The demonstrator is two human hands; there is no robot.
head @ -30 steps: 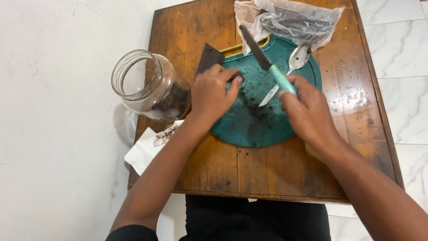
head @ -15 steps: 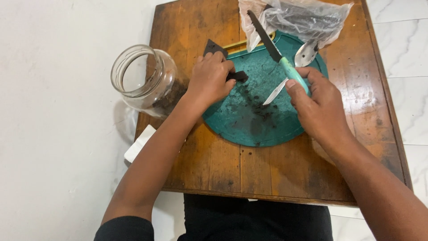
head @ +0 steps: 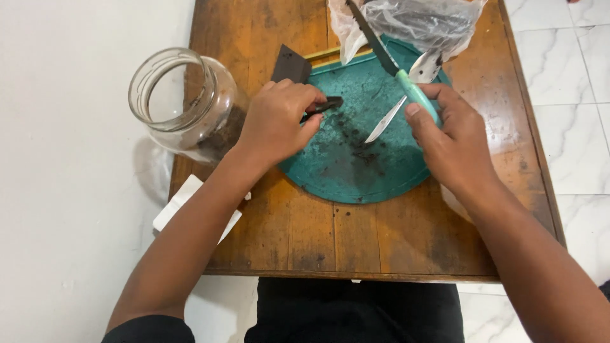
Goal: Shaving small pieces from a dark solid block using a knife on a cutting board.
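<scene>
A round teal cutting board [head: 356, 171] lies on a small wooden table [head: 356, 241]. My left hand [head: 276, 121] pinches a small dark piece [head: 327, 103] at the board's left edge. My right hand [head: 448, 136] grips the teal handle of a knife [head: 387, 57], its dark blade pointing up and away over the board. A metal spoon [head: 400, 105] lies on the board under the knife. Dark crumbs speckle the board's middle.
A glass jar [head: 184, 105] with dark contents lies tilted at the table's left edge. A dark flat wrapper [head: 291, 63] sits behind my left hand. A crumpled clear plastic bag [head: 419, 22] is at the back. White paper [head: 181, 203] hangs off the left edge.
My left hand has shifted slightly left on the board with the dark piece in its fingers. The right hand still holds the knife, blade raised.
</scene>
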